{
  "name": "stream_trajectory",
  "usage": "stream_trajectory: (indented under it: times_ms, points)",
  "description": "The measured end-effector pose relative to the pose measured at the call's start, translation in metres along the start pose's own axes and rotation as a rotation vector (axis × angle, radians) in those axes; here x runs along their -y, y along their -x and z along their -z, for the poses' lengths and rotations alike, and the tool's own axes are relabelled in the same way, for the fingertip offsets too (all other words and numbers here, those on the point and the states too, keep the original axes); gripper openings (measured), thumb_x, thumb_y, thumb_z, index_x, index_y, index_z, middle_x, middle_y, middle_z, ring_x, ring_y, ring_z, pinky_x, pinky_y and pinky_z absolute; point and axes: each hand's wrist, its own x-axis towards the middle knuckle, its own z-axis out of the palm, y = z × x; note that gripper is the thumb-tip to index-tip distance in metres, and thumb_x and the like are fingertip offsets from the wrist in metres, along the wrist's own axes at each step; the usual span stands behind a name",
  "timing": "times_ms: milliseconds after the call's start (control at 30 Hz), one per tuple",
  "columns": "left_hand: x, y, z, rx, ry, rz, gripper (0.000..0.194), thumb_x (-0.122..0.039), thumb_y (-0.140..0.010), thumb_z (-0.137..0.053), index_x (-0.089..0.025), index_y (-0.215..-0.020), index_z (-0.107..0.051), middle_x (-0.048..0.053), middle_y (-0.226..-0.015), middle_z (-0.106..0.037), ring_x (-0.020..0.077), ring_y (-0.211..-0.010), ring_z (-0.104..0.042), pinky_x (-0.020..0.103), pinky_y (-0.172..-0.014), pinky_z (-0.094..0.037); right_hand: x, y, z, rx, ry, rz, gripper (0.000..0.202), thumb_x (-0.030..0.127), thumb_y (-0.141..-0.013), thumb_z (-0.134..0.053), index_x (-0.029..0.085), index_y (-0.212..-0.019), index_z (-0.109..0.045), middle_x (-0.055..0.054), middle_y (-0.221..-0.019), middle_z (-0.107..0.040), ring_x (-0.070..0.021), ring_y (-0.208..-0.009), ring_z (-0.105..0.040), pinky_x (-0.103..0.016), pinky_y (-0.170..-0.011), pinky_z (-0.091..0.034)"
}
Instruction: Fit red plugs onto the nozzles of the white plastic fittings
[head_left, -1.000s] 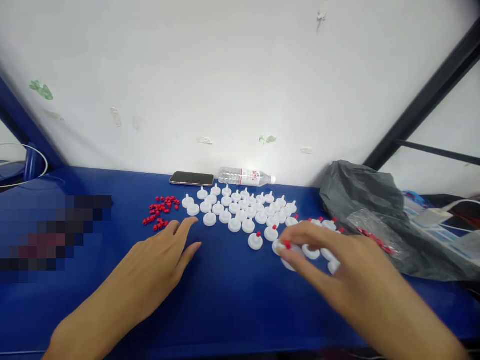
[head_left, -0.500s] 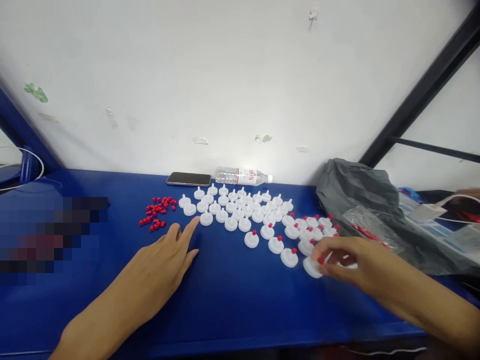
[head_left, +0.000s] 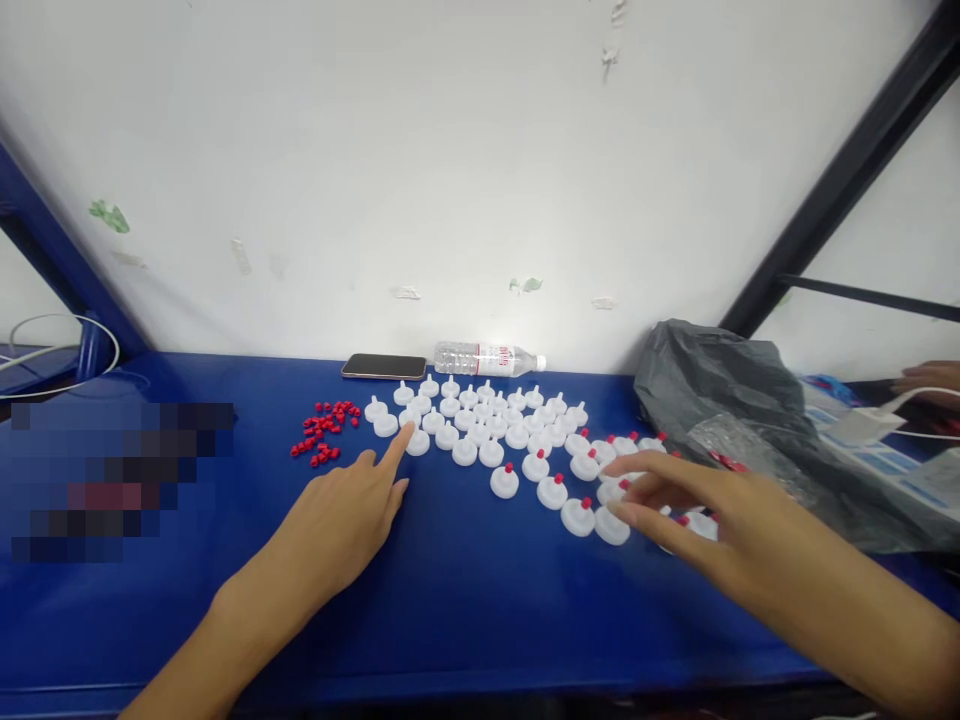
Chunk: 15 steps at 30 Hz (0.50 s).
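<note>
My left hand (head_left: pixel 334 525) is low over the table with its index finger stretched out and its thumb apart, holding nothing. That fingertip is at a white nozzle lid (head_left: pixel 417 443) at the near edge of a cluster of similar lids; whether it touches is unclear. To its left lie several small red caps (head_left: pixel 322 423). My right hand (head_left: pixel 739 525), thumb and index finger apart, hovers over white lids fitted with red caps on their nozzles. Just left of its thumb stands a white lid (head_left: pixel 611 527), its top partly hidden by the fingers.
Behind the lids, a phone (head_left: pixel 384 367) and a clear plastic bottle (head_left: pixel 484 359) lie along the wall. On the right are a grey plastic bag (head_left: pixel 697 365), a clear bag with red pieces and a white charger (head_left: pixel 866 425). Another person's hand (head_left: pixel 930 378) shows at the far right.
My right hand has let go of the red-capped lid, and its thumb and index finger have parted. The left hand stays beside the lid cluster. The view has shifted slightly.
</note>
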Motion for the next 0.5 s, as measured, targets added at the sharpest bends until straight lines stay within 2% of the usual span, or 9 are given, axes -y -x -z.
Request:
stream_trajectory:
  times_ms: [133, 300, 400, 500]
  points:
    - [0.005, -0.001, -0.003, -0.044, 0.010, -0.016, 0.060, -0.029, -0.111, -0.029, -0.025, -0.170, -0.019, 0.013, -0.112, -0.074, 0.0341, -0.091, -0.077, 0.042, -0.073, -0.056, 0.010, -0.002, -0.005, 0.014, -0.017, 0.027, 0.029, 0.048, -0.097, -0.060, 0.034, -0.117, -0.075, 0.000, -0.095, -0.083, -0.0246, -0.085, -0.078, -0.035, -0.074, -0.058]
    - [-0.002, 0.008, -0.001, -0.071, -0.024, -0.031, 0.056, -0.028, -0.111, -0.028, -0.031, -0.166, -0.029, 0.011, -0.113, -0.074, 0.0297, -0.084, -0.078, 0.036, -0.066, -0.053, 0.020, -0.004, -0.010, 0.019, 0.014, 0.067, 0.020, 0.039, -0.099, -0.061, 0.034, -0.114, -0.074, 0.003, -0.094, -0.082, -0.0223, -0.082, -0.076, -0.034, -0.073, -0.053]
    - [-0.002, 0.016, -0.004, -0.115, 0.023, -0.073, 0.052, -0.031, -0.111, -0.028, -0.033, -0.163, -0.034, 0.008, -0.114, -0.073, 0.0274, -0.081, -0.077, 0.036, -0.065, -0.053, 0.030, -0.009, -0.021, 0.043, 0.032, 0.086, 0.020, 0.035, -0.101, -0.061, 0.033, -0.117, -0.073, 0.001, -0.100, -0.081, -0.0251, -0.092, -0.076, -0.037, -0.079, -0.053]
    - [0.011, 0.018, -0.009, -0.224, 0.059, -0.033, 0.047, -0.033, -0.111, -0.028, -0.028, -0.154, -0.046, 0.009, -0.124, -0.071, 0.0259, -0.089, -0.077, 0.034, -0.067, -0.053, 0.049, -0.018, -0.040, 0.108, 0.034, 0.132, 0.024, 0.034, -0.102, -0.064, 0.033, -0.125, -0.071, -0.001, -0.102, -0.080, -0.0277, -0.100, -0.074, -0.040, -0.086, -0.053]
